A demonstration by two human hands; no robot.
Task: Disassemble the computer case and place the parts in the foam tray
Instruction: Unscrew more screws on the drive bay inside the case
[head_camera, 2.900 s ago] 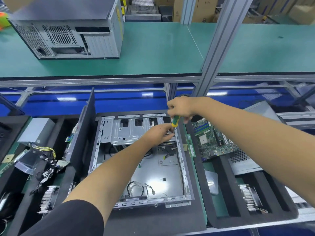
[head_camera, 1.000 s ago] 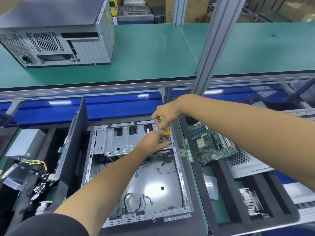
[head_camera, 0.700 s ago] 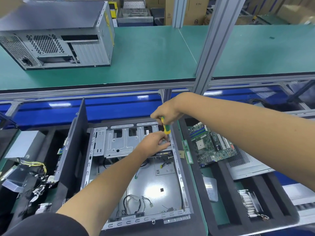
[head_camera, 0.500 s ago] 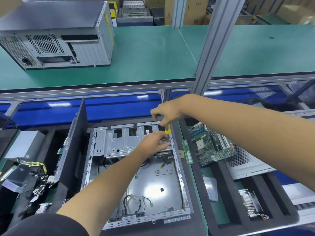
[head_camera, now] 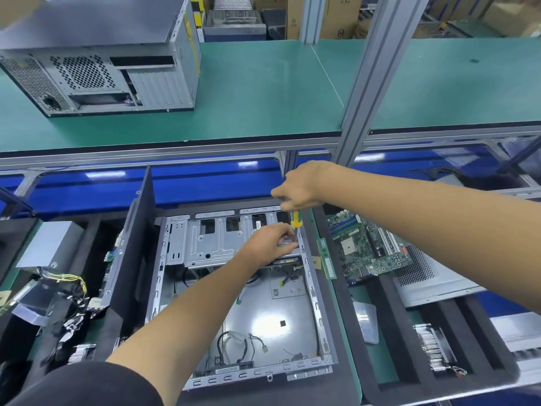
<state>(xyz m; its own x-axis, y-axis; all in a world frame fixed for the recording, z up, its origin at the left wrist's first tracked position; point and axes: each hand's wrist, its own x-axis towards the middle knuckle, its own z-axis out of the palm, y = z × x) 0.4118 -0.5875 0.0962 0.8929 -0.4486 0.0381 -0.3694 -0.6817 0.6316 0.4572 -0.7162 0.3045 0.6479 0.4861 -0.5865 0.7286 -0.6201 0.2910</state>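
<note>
1. The right hand grips the yellow-and-green-handled screwdriver upright at the far right corner of the open grey metal computer case; over the last second it has barely shifted, only the handle turning.
2. The left hand still curls on the silver drive cage beside the tip.
3. Judgement: a screw is being backed out; the cage is not yet free.
4. The black foam tray, right, already holds the green motherboard.

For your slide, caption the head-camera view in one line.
Right hand drives a screwdriver into the open computer case while the left hand steadies it.
</note>
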